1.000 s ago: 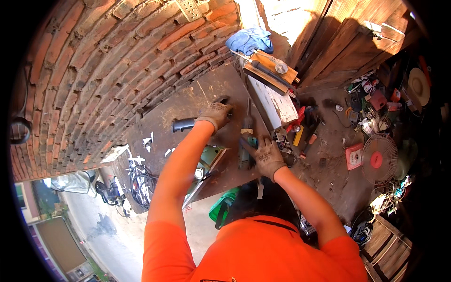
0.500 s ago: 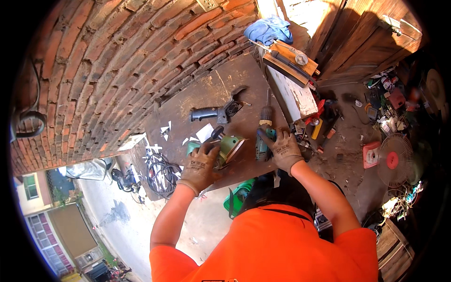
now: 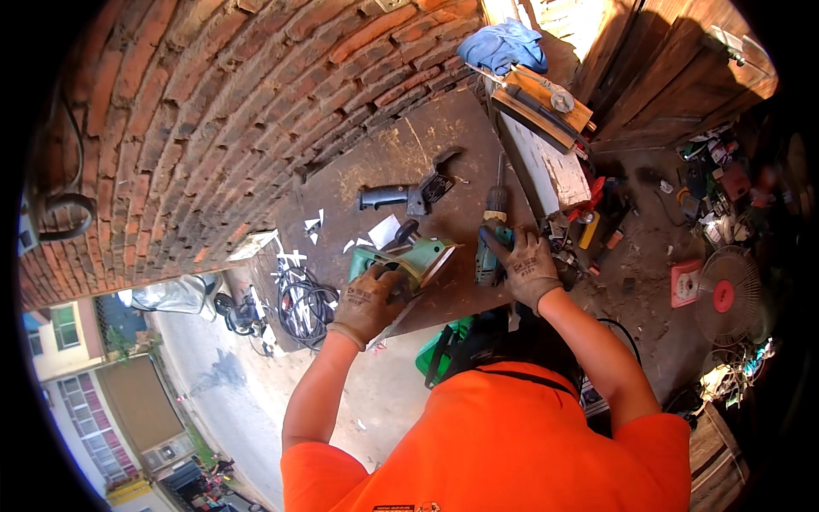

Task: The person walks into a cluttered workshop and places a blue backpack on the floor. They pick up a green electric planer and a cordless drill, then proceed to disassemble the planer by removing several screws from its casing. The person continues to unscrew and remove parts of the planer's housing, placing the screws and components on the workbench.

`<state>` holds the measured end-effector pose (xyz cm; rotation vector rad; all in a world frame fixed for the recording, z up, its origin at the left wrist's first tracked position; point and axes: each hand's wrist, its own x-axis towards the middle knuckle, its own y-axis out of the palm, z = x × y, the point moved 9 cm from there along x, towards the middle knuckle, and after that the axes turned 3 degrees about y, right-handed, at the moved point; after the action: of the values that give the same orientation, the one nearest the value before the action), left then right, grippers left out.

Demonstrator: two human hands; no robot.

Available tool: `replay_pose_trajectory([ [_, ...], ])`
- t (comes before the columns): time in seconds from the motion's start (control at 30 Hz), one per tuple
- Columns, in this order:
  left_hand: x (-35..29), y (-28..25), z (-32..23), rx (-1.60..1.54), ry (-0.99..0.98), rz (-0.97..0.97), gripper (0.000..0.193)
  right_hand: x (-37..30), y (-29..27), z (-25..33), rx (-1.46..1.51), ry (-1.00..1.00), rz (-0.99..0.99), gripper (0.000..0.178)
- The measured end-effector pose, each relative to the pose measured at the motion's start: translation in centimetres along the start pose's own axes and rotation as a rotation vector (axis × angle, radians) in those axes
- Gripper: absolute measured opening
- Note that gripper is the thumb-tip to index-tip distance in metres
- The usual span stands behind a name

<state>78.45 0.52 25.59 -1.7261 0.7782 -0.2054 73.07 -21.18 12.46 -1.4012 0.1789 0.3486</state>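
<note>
Brick wall (image 3: 213,111) curves up beyond my grip. A black handle piece (image 3: 388,198) lies further out on the surface (image 3: 384,154), white scraps (image 3: 384,230) nearer. Blue rag (image 3: 503,47) sits far off right, a fan (image 3: 725,294) on the ground right, tangled black cables (image 3: 299,303) hang left.

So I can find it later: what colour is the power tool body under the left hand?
Light green, seen in the head view: the power tool lies on the workbench under the gloved left hand.

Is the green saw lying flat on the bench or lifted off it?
Cannot tell for sure. The left hand grips the green saw over the bench, its base tilted, but the contact underneath is hidden.
</note>
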Motion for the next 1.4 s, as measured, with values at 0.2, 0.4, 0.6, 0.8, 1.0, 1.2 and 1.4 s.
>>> replay_pose_trajectory([
  [0.2, -0.5, -0.1, -2.4, 0.225, 0.038, -0.058, 0.018, 0.3, 0.9, -0.2, 0.03, 0.004, 0.044, 0.099],
  [0.4, 2.8, -4.0, 4.9, -0.792, -0.428, -0.244, 0.024, -0.1, -0.2, -0.2, 0.014, -0.013, -0.041, 0.096],
  [0.6, 19.1, -0.4, -0.1, -0.161, -0.11, -0.05, 0.026, 0.2, 0.2, -0.2, 0.017, 0.004, 0.007, 0.081],
  [0.8, 26.1, 6.5, -3.8, 0.293, 0.093, 0.114, 0.028, 0.7, 2.3, -0.2, -0.003, 0.0, -0.013, 0.098],
  [1.0, 22.0, 1.1, -1.6, 0.026, 0.124, -0.13, 0.037, 0.0, 0.5, -0.1, 0.062, -0.043, -0.068, 0.09],
  [1.2, 9.5, -3.3, 12.1, -0.439, -0.374, -0.02, 0.042, 0.3, 0.7, -0.4, 0.108, -0.025, -0.063, 0.091],
  [1.4, -3.2, 8.6, 18.9, -1.172, -0.557, 0.23, 0.057, 0.3, 0.9, -0.2, 0.056, -0.021, -0.043, 0.098],
])
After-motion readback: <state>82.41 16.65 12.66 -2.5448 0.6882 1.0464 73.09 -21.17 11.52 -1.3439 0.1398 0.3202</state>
